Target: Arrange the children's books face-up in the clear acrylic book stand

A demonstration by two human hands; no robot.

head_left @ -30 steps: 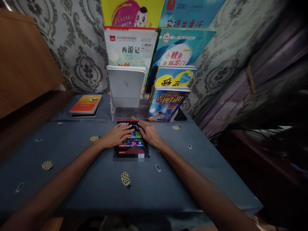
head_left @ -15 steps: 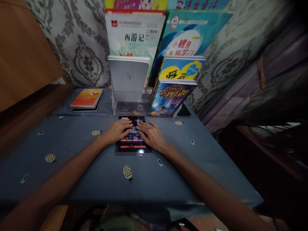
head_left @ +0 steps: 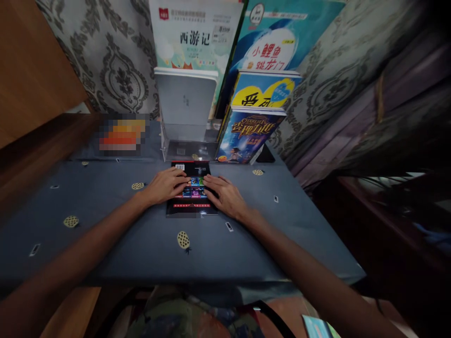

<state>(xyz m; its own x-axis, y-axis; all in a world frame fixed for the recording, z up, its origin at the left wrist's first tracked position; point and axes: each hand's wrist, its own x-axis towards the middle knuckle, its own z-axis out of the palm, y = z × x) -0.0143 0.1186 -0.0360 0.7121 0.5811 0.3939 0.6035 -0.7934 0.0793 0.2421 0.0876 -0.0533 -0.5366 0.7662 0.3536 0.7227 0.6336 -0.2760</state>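
A black book (head_left: 192,193) with rows of small colourful pictures and a barcode lies flat on the table, directly in front of the book stand. My left hand (head_left: 166,186) rests on its left side, fingers stretched over the cover. From the other side, my right hand (head_left: 226,195) lies on the right part of the book, its fingers also extended. A narrow gap with pictures shows between the two sets of fingertips. Neither hand grips the book; both are laid on top of it.
Behind the book, a clear stand (head_left: 190,150) holds a grey book (head_left: 186,101). A blue book (head_left: 248,136) and several others stand upright beside it. An orange, blurred stack (head_left: 121,136) sits back left. A dark object (head_left: 266,154) lies behind the blue book. The table edge (head_left: 317,277) runs nearby.
Both hands have drawn slightly toward me over the book, and the gap between their fingertips has widened. The barcode now shows. The camera view has shifted slightly downward.
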